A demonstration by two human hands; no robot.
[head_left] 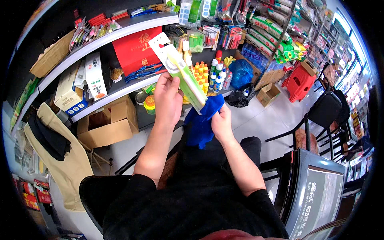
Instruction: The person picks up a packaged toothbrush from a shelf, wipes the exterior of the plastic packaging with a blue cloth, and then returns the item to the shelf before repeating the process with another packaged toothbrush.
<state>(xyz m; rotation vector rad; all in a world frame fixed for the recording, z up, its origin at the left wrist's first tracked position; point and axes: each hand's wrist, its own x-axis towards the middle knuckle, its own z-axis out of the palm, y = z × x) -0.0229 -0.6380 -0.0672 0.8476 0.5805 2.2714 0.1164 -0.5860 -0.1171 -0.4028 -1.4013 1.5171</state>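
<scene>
My left hand (pixel 167 98) grips the edge of a long, narrow blister pack (pixel 186 80) with a white and green backing card; it is tilted, its hanging-hole end up and to the left. A pale, long-handled item shows under the clear plastic, but its kind I cannot make out. My right hand (pixel 222 122) is closed on a bright blue cloth (pixel 200 130), bunched against the pack's lower end and hanging down below it. The fingertips of the right hand are partly hidden in the cloth.
Ahead is a shelf (pixel 132 86) with a red bag (pixel 138 50), boxes and several bottles (pixel 202 74). An open cardboard box (pixel 110 124) stands at the left, beside a beige cloth (pixel 56 160). On the right are a red plastic stool (pixel 301 83), black chairs (pixel 325 108) and a glass-topped table (pixel 320 192).
</scene>
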